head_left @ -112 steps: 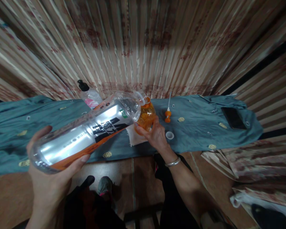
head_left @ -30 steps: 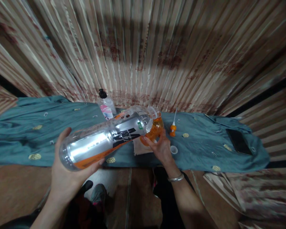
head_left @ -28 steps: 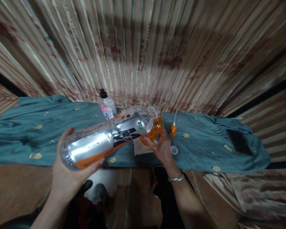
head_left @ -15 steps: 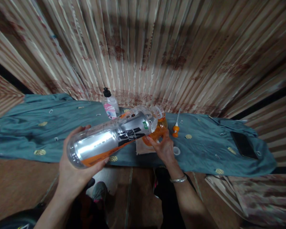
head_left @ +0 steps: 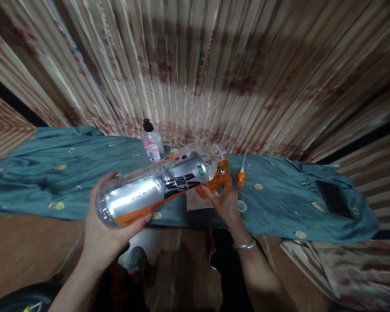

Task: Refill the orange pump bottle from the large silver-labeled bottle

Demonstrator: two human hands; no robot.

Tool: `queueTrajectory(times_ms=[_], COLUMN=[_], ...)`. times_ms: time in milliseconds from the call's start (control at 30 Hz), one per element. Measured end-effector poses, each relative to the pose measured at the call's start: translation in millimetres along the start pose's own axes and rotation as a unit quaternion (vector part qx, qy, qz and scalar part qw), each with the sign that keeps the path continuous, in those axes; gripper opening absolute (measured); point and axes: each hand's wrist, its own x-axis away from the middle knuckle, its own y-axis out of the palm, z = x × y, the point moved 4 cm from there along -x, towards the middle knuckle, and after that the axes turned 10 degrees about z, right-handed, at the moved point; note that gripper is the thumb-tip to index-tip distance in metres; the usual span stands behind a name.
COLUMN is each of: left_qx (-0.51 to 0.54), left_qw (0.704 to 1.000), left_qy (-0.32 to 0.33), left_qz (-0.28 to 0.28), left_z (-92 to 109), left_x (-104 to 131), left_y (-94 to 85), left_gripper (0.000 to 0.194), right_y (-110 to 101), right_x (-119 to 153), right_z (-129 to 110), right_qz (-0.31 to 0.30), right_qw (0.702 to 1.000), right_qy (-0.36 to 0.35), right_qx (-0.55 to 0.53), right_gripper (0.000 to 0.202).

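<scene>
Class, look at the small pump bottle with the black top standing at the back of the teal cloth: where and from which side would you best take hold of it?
Probably around its clear body, below the black pump head, on the pump bottle. It stands upright, and the narrow top offers little to hold. Come from the front left: the big tilted bottle in the left hand lies across the right-hand approach, and the curtain hangs close behind.

Dim warm light, blurred edges, fisheye distortion
</scene>
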Motion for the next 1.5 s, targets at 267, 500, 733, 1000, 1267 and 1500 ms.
queueTrajectory(times_ms=[267,500,733,1000,1267,1500], left_qx=[0.018,0.009,0.008,-0.001,0.006,0.003], left_qw=[1.000,1.000,0.999,0.999,0.999,0.999], left_qy=[-0.020,-0.024,-0.031,-0.036,-0.040,-0.036], left_qz=[-0.001,-0.001,-0.002,-0.004,-0.009,-0.024], left_z=[0.3,2.5,3.3,3.9,-1.1,-4.4], left_x=[-0.2,-0.2,-1.7,-1.9,-1.0,-0.7], left_y=[1.7,0.0,0.0,0.6,-3.2,-5.0], left_gripper=[0.114,0.115,0.118,0.117,0.115,0.107], right_y=[-1.1,1.3,2.0,1.3,-1.1,-1.3], right_x=[-1.3,-0.2,0.1,-0.2,0.7,0.6], right_z=[-3.0,2.3,3.9,3.6,-2.3,-3.5], right_qz=[-0.007,0.001,0.011,0.004,0.000,-0.005], right_qw=[1.000,1.000,1.000,1.000,0.999,0.999], right_qy=[0.018,0.005,-0.009,0.002,0.009,0.015], right_qx=[0.000,-0.010,0.002,-0.018,-0.031,-0.032], right_gripper=[0.083,0.078,0.087,0.073,0.065,0.066])
